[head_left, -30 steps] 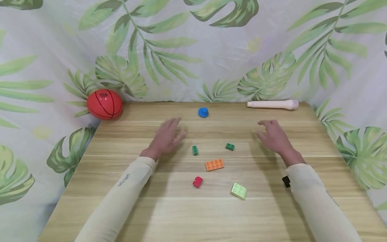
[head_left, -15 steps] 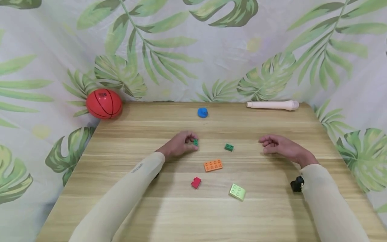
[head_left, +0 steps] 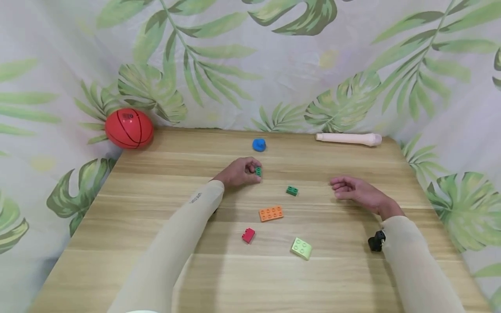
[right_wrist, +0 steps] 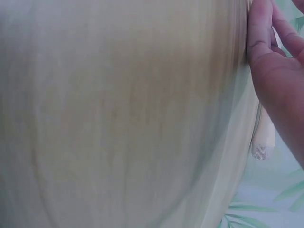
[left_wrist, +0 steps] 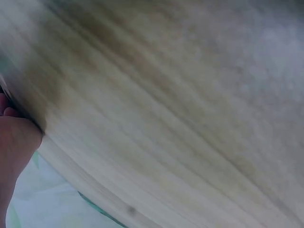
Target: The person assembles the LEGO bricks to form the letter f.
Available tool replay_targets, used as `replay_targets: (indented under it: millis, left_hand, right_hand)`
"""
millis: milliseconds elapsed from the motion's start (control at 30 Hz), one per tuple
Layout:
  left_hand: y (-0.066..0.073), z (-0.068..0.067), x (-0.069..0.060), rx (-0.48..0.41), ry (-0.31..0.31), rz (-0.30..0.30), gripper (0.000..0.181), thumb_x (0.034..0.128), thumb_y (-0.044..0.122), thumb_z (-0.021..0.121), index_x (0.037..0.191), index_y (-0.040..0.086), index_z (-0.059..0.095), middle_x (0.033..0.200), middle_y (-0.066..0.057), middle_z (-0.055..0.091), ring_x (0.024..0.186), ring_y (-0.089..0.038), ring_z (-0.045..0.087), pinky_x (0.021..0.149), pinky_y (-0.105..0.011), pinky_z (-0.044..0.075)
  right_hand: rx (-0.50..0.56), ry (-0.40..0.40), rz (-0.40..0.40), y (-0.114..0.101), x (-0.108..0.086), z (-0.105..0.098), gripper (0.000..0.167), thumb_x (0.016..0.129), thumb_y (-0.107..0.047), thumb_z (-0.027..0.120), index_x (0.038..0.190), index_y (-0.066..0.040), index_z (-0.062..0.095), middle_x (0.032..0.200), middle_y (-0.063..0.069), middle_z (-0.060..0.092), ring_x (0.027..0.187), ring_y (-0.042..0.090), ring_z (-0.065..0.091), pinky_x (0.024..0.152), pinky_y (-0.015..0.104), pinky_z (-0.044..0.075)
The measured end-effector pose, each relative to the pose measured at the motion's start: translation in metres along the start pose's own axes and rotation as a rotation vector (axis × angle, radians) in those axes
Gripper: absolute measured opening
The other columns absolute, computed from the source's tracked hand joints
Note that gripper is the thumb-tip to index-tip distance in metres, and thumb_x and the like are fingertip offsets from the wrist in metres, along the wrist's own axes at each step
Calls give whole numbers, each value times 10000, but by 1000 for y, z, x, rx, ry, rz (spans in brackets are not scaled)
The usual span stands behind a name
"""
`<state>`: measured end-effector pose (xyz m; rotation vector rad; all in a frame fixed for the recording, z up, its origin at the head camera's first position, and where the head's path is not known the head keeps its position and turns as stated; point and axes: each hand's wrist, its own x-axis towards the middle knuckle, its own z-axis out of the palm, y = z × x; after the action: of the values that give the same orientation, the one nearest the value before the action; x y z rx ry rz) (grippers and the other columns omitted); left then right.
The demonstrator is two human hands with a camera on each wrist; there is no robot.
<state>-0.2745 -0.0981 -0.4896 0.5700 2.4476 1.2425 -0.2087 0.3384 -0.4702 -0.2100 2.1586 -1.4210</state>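
My left hand (head_left: pixel 240 172) pinches a small green toy brick (head_left: pixel 258 171) between thumb and fingers, near the blue hat-shaped piece (head_left: pixel 259 145). In the left wrist view only part of the left hand (left_wrist: pixel 16 147) shows, and the brick is out of sight. To the right, my right hand (head_left: pixel 358 192) hovers with loosely bent fingers and holds nothing. A second green brick (head_left: pixel 292 191) lies between the two hands. Nearer to me lie an orange brick (head_left: pixel 271 213), a red brick (head_left: pixel 248 235) and a light green brick (head_left: pixel 301 248).
A red ball (head_left: pixel 129 128) sits at the table's back left corner. A pale microphone-shaped thing (head_left: pixel 348 139) lies along the back right edge of the wooden table (head_left: pixel 250 282). Behind the table hangs a leaf-patterned cloth (head_left: pixel 219 65).
My left hand reached the green brick, took hold of it and carried it away from me, toward the blue piece. The right hand came down slightly toward me and its fingers turned inward.
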Motion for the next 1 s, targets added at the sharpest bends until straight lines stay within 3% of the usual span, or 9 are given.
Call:
replay_targets:
  millis: [300,733,1000]
  left_hand:
    - [-1,1,-3,-13,20,-26,304,956,105,822,1212,54,664,1078,-59,602,1027,-192,547,930,-288,457]
    - [3,1,-2,-19,35,-39,309,945,88,830,1205,42,668,1058,-52,597,1010,-189,543,911,-277,456]
    - [4,3,-3,-21,36,-42,328,937,100,840,1210,44,668,1046,-43,594,1001,-174,540,907,-264,452]
  right_hand:
    - [-36,-10,-57,0,15,15,590,1052,-119,686,1566,33,439,1554,266,488,1254,138,569,989,126,498]
    - [-152,-55,-143,-23,48,55,572,992,-64,758,1529,-102,565,1470,165,602,1253,298,571,982,193,499]
    - [-184,-137,-211,-36,61,70,577,976,-34,766,1521,-125,601,1309,152,652,1133,240,594,941,233,518]
